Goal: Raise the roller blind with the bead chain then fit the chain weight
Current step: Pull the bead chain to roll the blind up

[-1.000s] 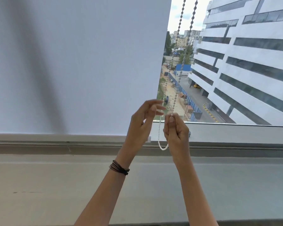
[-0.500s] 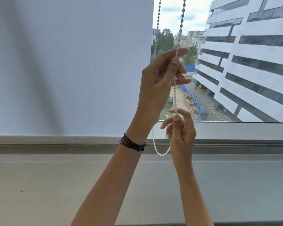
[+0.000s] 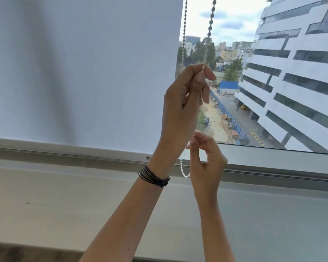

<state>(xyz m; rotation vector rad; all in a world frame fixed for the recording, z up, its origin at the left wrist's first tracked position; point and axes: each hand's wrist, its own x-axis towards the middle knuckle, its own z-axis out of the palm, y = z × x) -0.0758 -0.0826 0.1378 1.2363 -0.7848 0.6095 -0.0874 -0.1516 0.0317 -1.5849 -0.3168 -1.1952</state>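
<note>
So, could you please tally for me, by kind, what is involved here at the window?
Hands: 2, left hand, right hand
Roller blind: 1
Bead chain: 1
Wristband: 1
Total: 5

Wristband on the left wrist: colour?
Dark, brown-to-black strands, wristband; head view, the only one.

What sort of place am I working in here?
Probably an upper-floor room in a city building, at a window. A pale grey fabric roller blind covers most of the glass, and beyond it a white multi-storey block with dark window bands stands over a street far below.
</note>
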